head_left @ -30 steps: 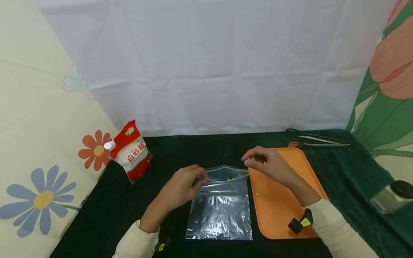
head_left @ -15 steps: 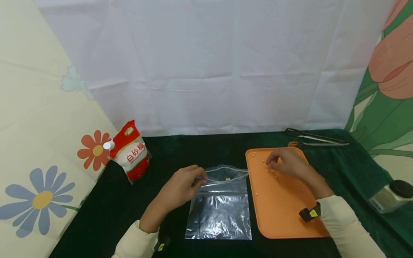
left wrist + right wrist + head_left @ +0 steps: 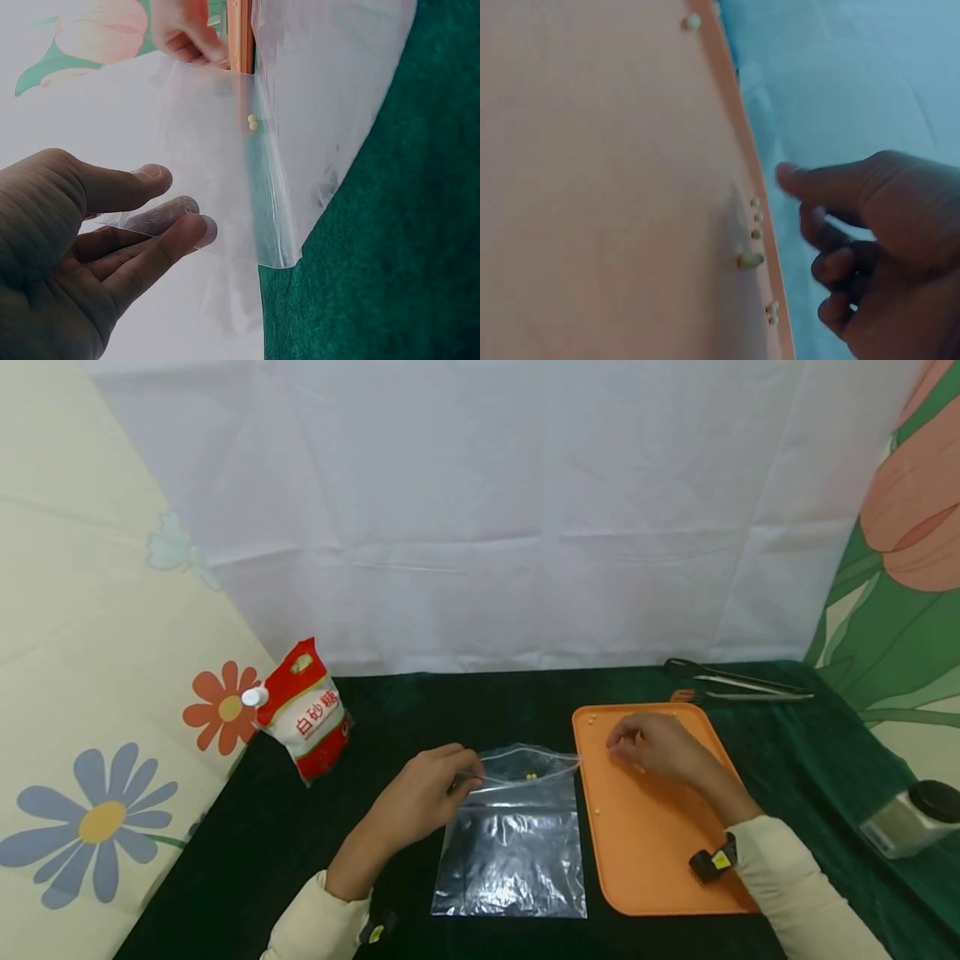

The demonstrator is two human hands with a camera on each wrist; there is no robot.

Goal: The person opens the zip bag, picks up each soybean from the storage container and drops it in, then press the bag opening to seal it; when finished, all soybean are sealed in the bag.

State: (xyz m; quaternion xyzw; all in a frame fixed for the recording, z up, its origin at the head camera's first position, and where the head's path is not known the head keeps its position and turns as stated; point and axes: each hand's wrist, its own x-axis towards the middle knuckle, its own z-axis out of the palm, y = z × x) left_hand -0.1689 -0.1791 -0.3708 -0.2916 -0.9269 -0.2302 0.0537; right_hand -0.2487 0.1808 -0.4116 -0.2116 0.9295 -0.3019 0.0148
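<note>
A clear zip bag (image 3: 517, 864) lies left of an orange tray (image 3: 645, 868), its mouth parted. My left hand (image 3: 426, 789) grips the left edge of the mouth; in the left wrist view the thumb and fingers of this hand (image 3: 97, 240) lie about the bag film (image 3: 214, 165). Small pale kernels (image 3: 253, 122) show within the bag. Above the upper part of the tray is my right hand (image 3: 660, 750), fingers bent. The right wrist view has this hand (image 3: 892, 247) beside several kernels (image 3: 751, 259) on the tray; whether its fingertips pinch one is hidden.
On the left stands a red and white sugar pouch (image 3: 311, 718) with a white cap. Tongs (image 3: 750, 689) lie behind the tray. A jar (image 3: 907, 818) with a black lid is at the far right. White cloth (image 3: 525, 527) hangs behind.
My right hand has gone from above the bag's mouth to over the tray, then shifted slightly left. Two kernels now show in the bag mouth. My left hand stays put.
</note>
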